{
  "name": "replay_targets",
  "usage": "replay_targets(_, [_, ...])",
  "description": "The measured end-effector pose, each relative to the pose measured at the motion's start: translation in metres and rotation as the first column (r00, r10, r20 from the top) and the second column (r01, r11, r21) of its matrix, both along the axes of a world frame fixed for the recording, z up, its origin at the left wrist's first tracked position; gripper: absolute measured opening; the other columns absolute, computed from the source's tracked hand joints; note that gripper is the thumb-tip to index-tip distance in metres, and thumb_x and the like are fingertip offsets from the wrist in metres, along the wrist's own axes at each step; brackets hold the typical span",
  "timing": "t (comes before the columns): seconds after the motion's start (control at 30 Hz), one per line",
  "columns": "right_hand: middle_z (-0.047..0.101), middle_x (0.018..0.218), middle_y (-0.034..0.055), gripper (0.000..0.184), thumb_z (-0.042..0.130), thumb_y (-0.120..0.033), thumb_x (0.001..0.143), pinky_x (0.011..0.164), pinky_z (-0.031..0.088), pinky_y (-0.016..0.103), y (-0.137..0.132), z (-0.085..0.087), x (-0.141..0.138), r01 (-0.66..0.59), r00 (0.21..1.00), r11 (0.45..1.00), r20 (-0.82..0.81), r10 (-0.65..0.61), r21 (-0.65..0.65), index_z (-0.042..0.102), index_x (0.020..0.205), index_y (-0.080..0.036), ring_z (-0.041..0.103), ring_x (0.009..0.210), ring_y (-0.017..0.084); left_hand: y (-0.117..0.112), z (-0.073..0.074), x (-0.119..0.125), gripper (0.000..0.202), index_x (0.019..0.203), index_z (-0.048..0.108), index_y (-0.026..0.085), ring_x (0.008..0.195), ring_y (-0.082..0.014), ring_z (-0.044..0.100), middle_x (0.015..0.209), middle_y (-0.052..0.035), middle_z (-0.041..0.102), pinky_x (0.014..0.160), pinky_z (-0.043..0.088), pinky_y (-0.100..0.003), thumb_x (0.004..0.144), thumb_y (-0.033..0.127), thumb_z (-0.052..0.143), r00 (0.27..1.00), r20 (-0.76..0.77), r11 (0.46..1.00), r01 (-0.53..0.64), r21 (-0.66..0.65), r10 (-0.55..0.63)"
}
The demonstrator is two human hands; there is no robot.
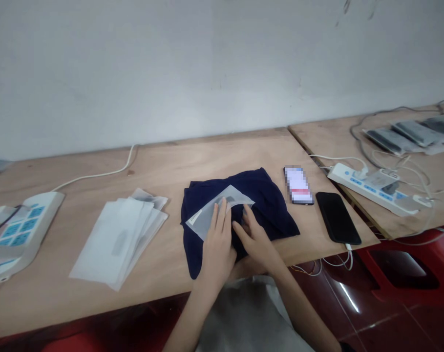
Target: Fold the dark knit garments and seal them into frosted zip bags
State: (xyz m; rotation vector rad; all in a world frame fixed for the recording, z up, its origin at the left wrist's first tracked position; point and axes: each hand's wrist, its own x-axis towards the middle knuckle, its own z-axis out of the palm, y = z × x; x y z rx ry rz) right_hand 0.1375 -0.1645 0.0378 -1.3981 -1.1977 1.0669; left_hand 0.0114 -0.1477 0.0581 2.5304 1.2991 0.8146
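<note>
A dark navy cloth (207, 254), loosely folded, lies on the wooden table in front of me. On top of it rests a translucent frosted plastic bag (203, 217), with a small white label near its left corner. My left hand (219, 239) lies over the bag, its fingers stretched out and pressing it flat. At the bag's right edge is my right hand (256, 237), thumb and index finger apart, the fingertips touching or just under the curved edge. Whether they hold that edge I cannot make out. Further left, several similar frosted bags (104, 234) lie in a fanned stack.
Right of the cloth are a lit phone (298, 186) and a dark phone (338, 217) on a white cable. Power strips stand at the left (27, 230) and right (371, 188). Several packed dark items (390, 142) lie far right. A wall (207, 73) rises behind.
</note>
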Motion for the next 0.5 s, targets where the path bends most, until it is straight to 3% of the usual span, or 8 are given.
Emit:
replay_targets(0.07, [0.064, 0.128, 0.0138, 0.057, 0.051, -0.033, 0.094, 0.100, 0.051, 0.050, -0.013, 0.010, 0.012, -0.046, 0.982, 0.999, 0.184, 0.042, 0.018, 0.038, 0.149, -0.023, 0.061, 0.120, 0.030, 0.002, 0.001, -0.002, 0.096, 0.157, 0.011, 0.020, 0.148, -0.0295, 0.024, 0.161, -0.0128, 0.027, 0.110, 0.046, -0.049, 0.070, -0.013, 0.034, 1.000, 0.013, 0.999, 0.016, -0.031, -0.016])
replay_targets(0.17, [0.066, 0.122, 0.0138, 0.042, 0.044, -0.022, 0.096, 0.098, 0.053, 0.048, -0.028, 0.023, 0.023, -0.035, 0.872, 0.977, 0.485, -0.072, 0.208, 0.056, 0.136, -0.023, 0.064, 0.113, 0.029, 0.006, 0.004, -0.006, 0.097, 0.156, 0.013, 0.023, 0.147, -0.0277, 0.029, 0.160, -0.0116, 0.029, 0.110, 0.044, -0.051, 0.068, -0.012, 0.034, 0.998, 0.018, 0.995, 0.055, -0.080, -0.053])
replay_targets(0.27, [0.063, 0.128, 0.0148, 0.044, 0.042, -0.011, 0.094, 0.104, 0.051, 0.047, -0.030, 0.027, 0.025, -0.243, 0.721, 0.897, 0.687, -0.088, 0.370, 0.059, 0.134, -0.020, 0.056, 0.126, 0.028, 0.011, 0.006, -0.010, 0.098, 0.156, 0.015, 0.024, 0.147, -0.0267, 0.030, 0.160, -0.0120, 0.030, 0.113, 0.037, -0.057, 0.067, -0.012, 0.033, 0.993, -0.011, 0.988, 0.116, -0.104, -0.118])
replay_targets(0.37, [0.055, 0.140, 0.0180, 0.047, 0.044, -0.007, 0.092, 0.112, 0.044, 0.049, -0.018, 0.023, 0.023, -0.524, 0.549, 0.782, 0.836, 0.007, 0.338, 0.055, 0.137, -0.010, 0.045, 0.137, 0.030, 0.014, 0.006, -0.012, 0.096, 0.156, 0.016, 0.023, 0.147, -0.0254, 0.029, 0.159, -0.0123, 0.031, 0.116, 0.032, -0.057, 0.068, -0.013, 0.032, 0.987, -0.019, 0.981, 0.159, -0.111, -0.162])
replay_targets(0.5, [0.062, 0.132, 0.0176, 0.038, 0.053, -0.013, 0.091, 0.112, 0.041, 0.054, 0.005, 0.013, 0.020, -0.661, 0.402, 0.703, 0.915, 0.035, 0.264, 0.063, 0.127, -0.010, 0.047, 0.133, 0.035, 0.012, 0.006, -0.013, 0.092, 0.156, 0.017, 0.025, 0.148, -0.0247, 0.027, 0.159, -0.0096, 0.033, 0.117, 0.034, -0.054, 0.072, -0.011, 0.032, 0.984, 0.014, 0.978, 0.179, -0.109, -0.178])
